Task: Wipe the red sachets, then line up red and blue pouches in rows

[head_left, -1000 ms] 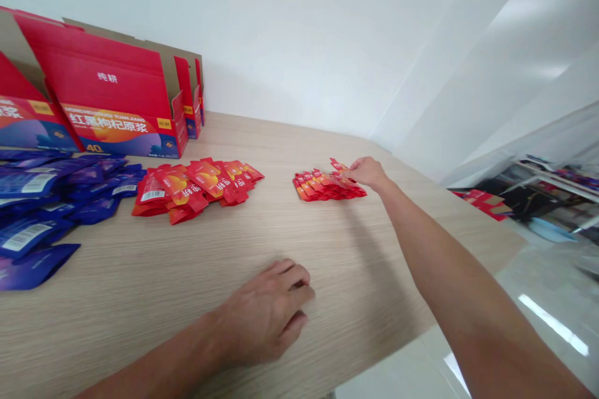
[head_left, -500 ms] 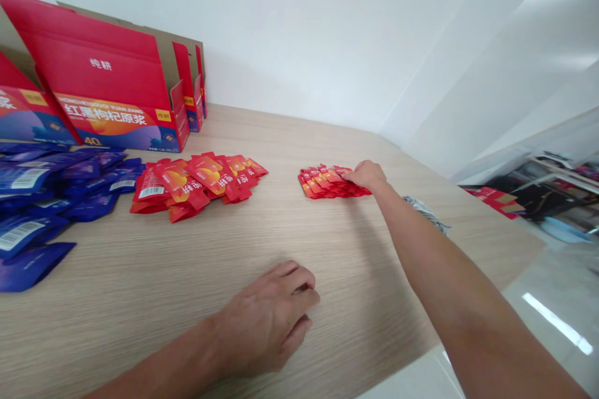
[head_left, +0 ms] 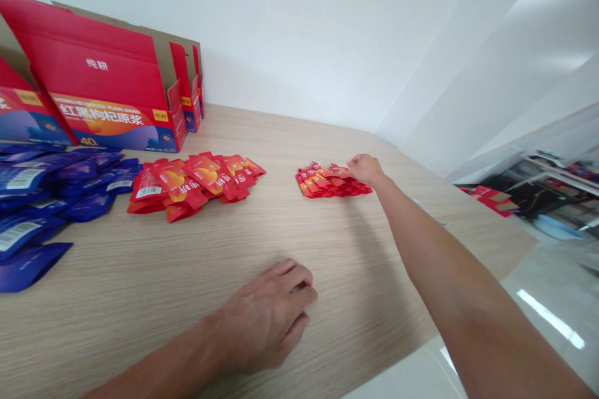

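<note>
My left hand (head_left: 271, 318) rests on the table with its fingers loosely bent and slightly apart, holding nothing. Farther back, my right hand (head_left: 366, 168) is closed at the right end of a small row of red sachets (head_left: 327, 181). Its fingertips are hidden, so I cannot make out what is between them. The sachets in this row overlap and lean on one another. To the left lies a larger heap of red sachets (head_left: 196, 184) with yellow-orange print.
Blue sachets (head_left: 84, 184) are piled at the far left. Behind them stand open red and blue cartons (head_left: 107, 75) along the white wall (head_left: 290, 31). The wooden table (head_left: 196, 287) ends at the right above a shiny floor (head_left: 538, 324). A small grey thing (head_left: 428, 209) lies partly behind my right forearm.
My right hand has risen a little from the right end of the red row, showing more of the sachets there. My left hand has stayed in place. The view has shifted slightly.
</note>
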